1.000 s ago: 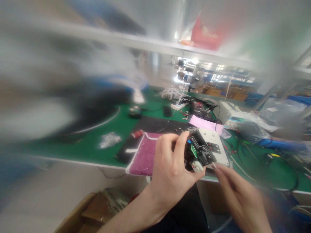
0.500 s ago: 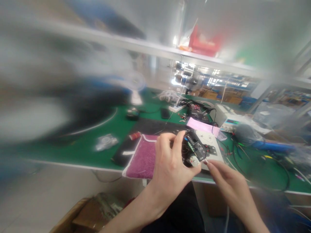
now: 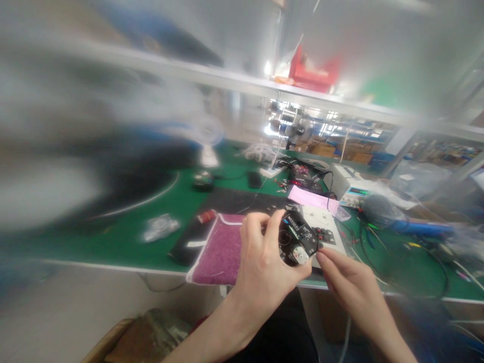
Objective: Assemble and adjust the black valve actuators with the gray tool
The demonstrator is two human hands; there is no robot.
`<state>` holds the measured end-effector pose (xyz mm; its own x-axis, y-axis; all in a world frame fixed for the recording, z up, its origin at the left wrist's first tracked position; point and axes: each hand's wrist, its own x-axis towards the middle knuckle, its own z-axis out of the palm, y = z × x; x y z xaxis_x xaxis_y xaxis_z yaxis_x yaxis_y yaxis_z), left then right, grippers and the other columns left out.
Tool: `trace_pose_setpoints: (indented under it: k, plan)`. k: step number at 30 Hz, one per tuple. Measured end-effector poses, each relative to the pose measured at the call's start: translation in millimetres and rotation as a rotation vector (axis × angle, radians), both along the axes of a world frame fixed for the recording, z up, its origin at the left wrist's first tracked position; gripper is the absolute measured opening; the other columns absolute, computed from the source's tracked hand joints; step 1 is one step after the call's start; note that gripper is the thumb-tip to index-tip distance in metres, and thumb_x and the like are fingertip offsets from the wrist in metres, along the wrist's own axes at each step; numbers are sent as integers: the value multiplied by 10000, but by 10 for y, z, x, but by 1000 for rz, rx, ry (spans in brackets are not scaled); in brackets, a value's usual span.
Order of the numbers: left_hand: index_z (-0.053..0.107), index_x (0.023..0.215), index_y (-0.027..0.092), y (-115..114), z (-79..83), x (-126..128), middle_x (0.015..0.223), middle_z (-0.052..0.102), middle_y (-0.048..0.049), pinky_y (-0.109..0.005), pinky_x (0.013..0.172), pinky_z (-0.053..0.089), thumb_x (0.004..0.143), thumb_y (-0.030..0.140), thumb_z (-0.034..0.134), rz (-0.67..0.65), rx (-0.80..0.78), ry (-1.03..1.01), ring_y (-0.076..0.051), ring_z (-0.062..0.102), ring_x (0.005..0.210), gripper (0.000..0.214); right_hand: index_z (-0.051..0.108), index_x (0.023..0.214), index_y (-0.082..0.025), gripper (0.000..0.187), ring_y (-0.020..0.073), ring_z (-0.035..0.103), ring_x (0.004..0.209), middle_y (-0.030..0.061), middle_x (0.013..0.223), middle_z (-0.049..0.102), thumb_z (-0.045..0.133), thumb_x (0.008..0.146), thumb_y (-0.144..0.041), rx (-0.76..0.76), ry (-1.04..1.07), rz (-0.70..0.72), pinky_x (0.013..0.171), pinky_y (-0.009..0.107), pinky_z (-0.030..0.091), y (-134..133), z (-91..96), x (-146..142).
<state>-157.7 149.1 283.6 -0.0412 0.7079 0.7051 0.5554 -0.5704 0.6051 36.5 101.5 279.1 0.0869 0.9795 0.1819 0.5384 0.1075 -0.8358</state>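
My left hand (image 3: 264, 257) is closed around the edges of a black circuit board assembly (image 3: 298, 232), thumb below and fingers above. A round whitish part (image 3: 300, 254) sits on the board near my thumb. My right hand (image 3: 348, 272) pinches at the board's lower right corner; whatever lies between its fingertips is too small to make out. Under the left hand is a purple cloth pad (image 3: 219, 252) with a white border. Behind the board lies a white panel (image 3: 340, 241) bearing small black parts.
A black mat (image 3: 234, 199) lies on the green table (image 3: 124, 237). A pink sheet (image 3: 313, 200), a bench power supply (image 3: 350, 186) and tangled cables stand at the back right. A clear plastic bag (image 3: 161, 227) and a red spool (image 3: 206, 217) are on the left.
The view has shifted slightly. The board has turned a little, showing more of its face, and the right fingertips stay at its corner. The left hand keeps its grip.
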Motion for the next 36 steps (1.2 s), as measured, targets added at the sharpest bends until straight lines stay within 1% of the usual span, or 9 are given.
trace_pose_setpoints:
  k: [2, 4, 7, 12, 18, 23, 26, 32, 36]
  plan:
    - [579, 1382, 187, 4, 5, -2, 1173, 495, -110, -458, 1033, 562, 695, 291, 862, -11, -6, -14, -287, 575, 1109, 750, 786, 1124, -160, 498, 128, 436, 519, -23, 570, 496, 608, 1002, -609, -49, 60, 20, 496, 245, 366, 4, 22, -30]
    - [587, 1363, 193, 14, 15, -12, 1172, 491, -101, -434, 1025, 567, 689, 285, 867, -23, -11, -23, -274, 574, 1111, 735, 760, 1182, -156, 521, 121, 407, 518, -34, 566, 463, 615, 997, -621, -71, 119, 16, 489, 241, 328, 6, 22, -46]
    - [588, 1356, 200, 28, 27, -37, 1178, 481, -92, -407, 1025, 571, 678, 278, 875, -32, -20, -28, -261, 574, 1124, 740, 752, 1249, -159, 532, 125, 418, 510, -33, 570, 465, 646, 986, -609, -52, 157, -18, 480, 246, 322, 0, -25, -39]
    - [569, 1383, 208, 14, 16, -37, 1188, 475, -88, -395, 1053, 563, 684, 288, 868, -50, -32, -48, -250, 582, 1138, 765, 771, 1275, -169, 535, 132, 415, 489, -21, 565, 463, 660, 980, -601, 11, 156, -66, 445, 257, 298, 2, -87, -30]
    - [562, 1406, 197, 5, -14, -11, 1194, 477, -92, -389, 1050, 568, 691, 300, 859, -84, -46, -53, -252, 576, 1146, 781, 738, 1308, -160, 557, 120, 396, 495, -33, 570, 449, 618, 1006, -612, -25, 158, -30, 469, 250, 298, 18, -28, -76]
    - [563, 1400, 199, -16, -3, -34, 1195, 478, -95, -397, 1046, 574, 687, 298, 859, -82, -40, -53, -255, 582, 1139, 779, 673, 1357, -161, 585, 102, 397, 499, -52, 584, 467, 616, 1012, -630, -93, 206, -15, 482, 231, 279, -7, -47, -63]
    - [568, 1397, 196, -31, 15, -44, 1194, 480, -99, -404, 1047, 579, 692, 309, 861, -80, -44, -43, -262, 584, 1142, 772, 665, 1332, -158, 579, 103, 418, 504, -52, 596, 485, 590, 1023, -642, -103, 196, -14, 483, 227, 294, -19, -41, -62]
    - [557, 1419, 202, -43, 10, -62, 1218, 493, -102, -389, 1068, 576, 701, 350, 875, -109, -42, -32, -256, 590, 1162, 799, 698, 1224, -165, 507, 112, 468, 539, -33, 617, 528, 560, 1046, -619, -31, 110, 4, 518, 230, 346, 10, 13, -68]
    - [552, 1427, 212, -61, -22, -89, 1224, 492, -96, -384, 1060, 574, 699, 349, 884, -103, -45, -53, -253, 588, 1172, 812, 651, 1188, -183, 440, 98, 441, 523, -48, 625, 513, 616, 1030, -592, -65, 267, 26, 499, 211, 323, 14, 4, -70]
